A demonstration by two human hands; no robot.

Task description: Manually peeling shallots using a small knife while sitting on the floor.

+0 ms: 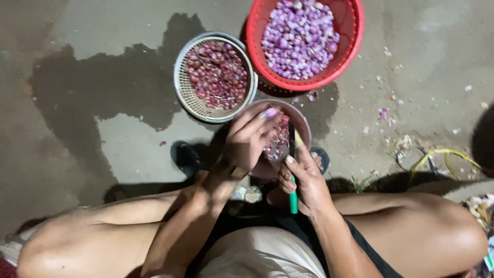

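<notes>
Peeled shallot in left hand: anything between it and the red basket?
Nothing visible. The left hand holds the peeled shallot at its fingertips over the bowl; the red basket lies just beyond, open-topped. The right hand with the knife sits nearer the body.

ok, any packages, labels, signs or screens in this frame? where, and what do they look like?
None visible: no package, label, sign or screen.
Only open containers on the wet concrete floor: round red plastic basket, round metal mesh strainer, and a round pinkish bowl beneath the hands.
</notes>
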